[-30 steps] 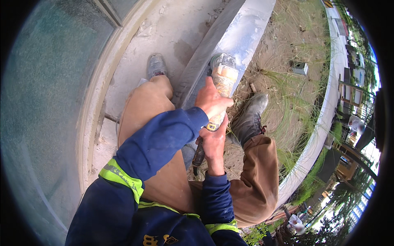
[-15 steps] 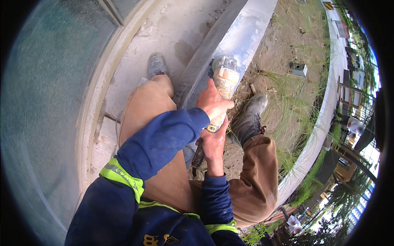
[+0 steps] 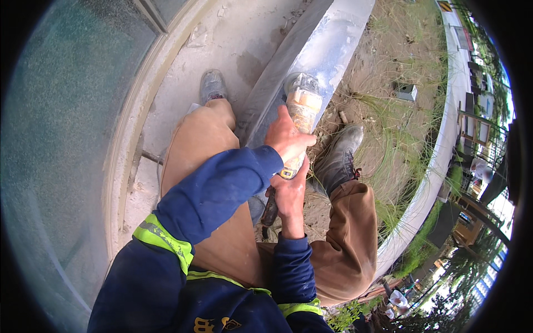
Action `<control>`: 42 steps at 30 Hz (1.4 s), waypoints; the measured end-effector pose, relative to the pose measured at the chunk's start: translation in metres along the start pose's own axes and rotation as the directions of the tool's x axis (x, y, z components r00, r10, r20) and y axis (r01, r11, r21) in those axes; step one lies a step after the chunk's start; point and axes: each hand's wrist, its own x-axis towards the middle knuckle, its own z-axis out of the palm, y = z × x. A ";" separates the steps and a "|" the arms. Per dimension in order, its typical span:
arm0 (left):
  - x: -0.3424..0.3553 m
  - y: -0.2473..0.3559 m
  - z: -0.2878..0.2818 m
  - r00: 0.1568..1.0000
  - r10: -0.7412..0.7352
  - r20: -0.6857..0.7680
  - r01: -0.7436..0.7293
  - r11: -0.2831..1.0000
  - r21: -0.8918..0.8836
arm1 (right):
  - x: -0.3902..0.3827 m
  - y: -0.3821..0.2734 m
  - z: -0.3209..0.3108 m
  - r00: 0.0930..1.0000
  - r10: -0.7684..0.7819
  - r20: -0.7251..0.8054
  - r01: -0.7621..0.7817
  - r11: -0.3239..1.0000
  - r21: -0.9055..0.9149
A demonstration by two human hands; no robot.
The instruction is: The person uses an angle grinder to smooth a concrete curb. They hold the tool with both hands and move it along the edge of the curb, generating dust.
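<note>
Angle grinder (image 3: 300, 111) gripped by both clenched hands, left hand (image 3: 286, 139) on body, right hand (image 3: 288, 191) on rear handle, over metal beam (image 3: 327, 50).

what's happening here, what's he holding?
A person crouches over a long grey metal beam that lies between a concrete strip and sandy ground. Both hands grip a dusty handheld power tool, probably a grinder, pressed against the beam: the left hand wraps its body, the right hand holds the rear end below. One boot stands on the sand beside the beam.
</note>
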 end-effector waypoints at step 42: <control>-0.011 0.003 0.003 0.997 -0.067 0.049 0.061 0.991 0.121 | -0.013 0.004 -0.001 0.998 0.035 -0.043 -0.035 0.999 0.002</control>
